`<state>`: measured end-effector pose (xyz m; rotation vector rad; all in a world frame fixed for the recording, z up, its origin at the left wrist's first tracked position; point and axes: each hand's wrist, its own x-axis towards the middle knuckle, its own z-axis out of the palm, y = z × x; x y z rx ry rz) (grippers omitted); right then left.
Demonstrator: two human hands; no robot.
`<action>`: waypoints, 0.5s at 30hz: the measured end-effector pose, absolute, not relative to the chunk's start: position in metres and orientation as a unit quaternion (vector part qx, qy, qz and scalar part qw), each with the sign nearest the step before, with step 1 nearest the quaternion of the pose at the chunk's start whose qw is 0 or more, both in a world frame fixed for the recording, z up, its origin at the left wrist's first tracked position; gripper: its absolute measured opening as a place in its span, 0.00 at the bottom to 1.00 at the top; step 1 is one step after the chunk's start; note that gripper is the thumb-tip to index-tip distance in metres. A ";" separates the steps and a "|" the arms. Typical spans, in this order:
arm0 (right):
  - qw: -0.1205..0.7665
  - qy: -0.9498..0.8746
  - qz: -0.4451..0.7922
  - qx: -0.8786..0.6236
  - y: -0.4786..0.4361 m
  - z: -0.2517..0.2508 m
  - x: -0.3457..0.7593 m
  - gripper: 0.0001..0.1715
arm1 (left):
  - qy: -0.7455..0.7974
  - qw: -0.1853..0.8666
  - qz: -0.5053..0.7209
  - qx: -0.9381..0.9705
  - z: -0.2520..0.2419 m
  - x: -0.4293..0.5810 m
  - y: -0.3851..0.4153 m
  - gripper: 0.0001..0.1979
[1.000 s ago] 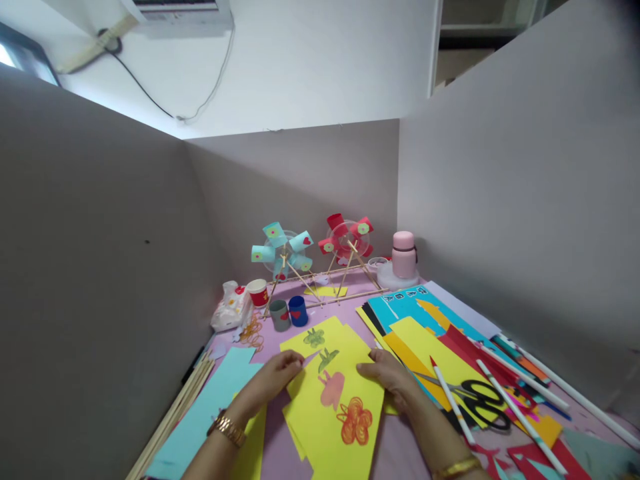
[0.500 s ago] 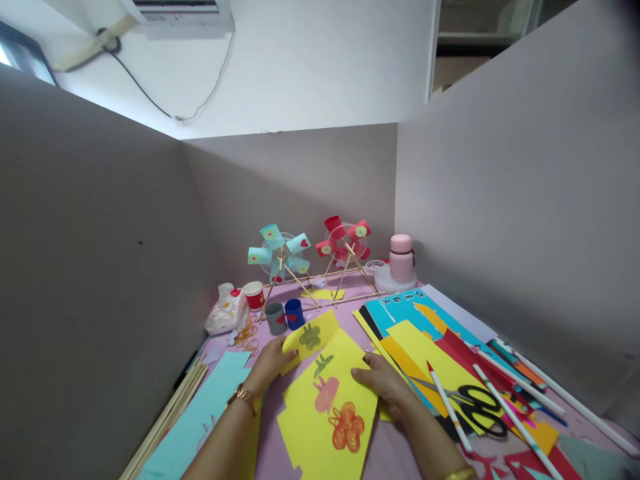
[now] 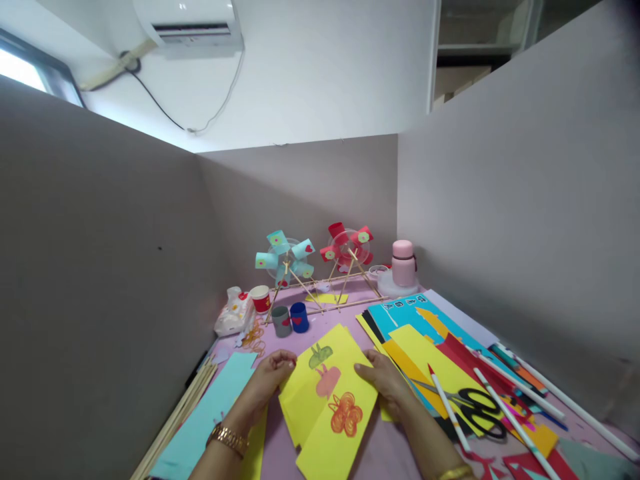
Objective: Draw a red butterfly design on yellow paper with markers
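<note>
The yellow sheets (image 3: pixel 327 408) have closed up — long axis slanting away, rightward.

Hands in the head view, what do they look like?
Both are ungloved, and no sleeves show. The left hand has a gold-toned link band at the wrist; whether it's a watch, I can't tell. Up the arm from the right hand is a gold-coloured bangle at the picture's bottom edge.

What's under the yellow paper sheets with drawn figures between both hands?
Around the yellow paper sheets, pinkish-purple tabletop shows; a small yellow paper corner shows by the right hand. What lies directly beneath is covered.
</note>
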<state>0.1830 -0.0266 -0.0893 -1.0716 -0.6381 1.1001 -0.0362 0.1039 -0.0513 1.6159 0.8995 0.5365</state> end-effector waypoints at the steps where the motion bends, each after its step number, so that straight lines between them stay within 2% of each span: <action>1: 0.673 -0.284 0.483 -0.483 -0.027 -0.089 0.184 0.20 | 0.383 0.571 0.233 0.688 -0.050 -0.038 0.103 0.13; 5: 0.665 -0.296 0.471 -0.498 -0.029 -0.086 0.185 0.17 | 0.379 0.570 0.234 0.690 -0.047 -0.041 0.097 0.14; 10: 0.628 -0.330 0.453 -0.540 -0.030 -0.083 0.182 0.08 | 0.390 0.543 0.241 0.703 -0.049 -0.041 0.093 0.14; 15: 0.564 -0.371 0.383 -0.631 -0.028 -0.082 0.189 0.09 | 0.403 0.508 0.286 0.706 -0.045 -0.044 0.093 0.15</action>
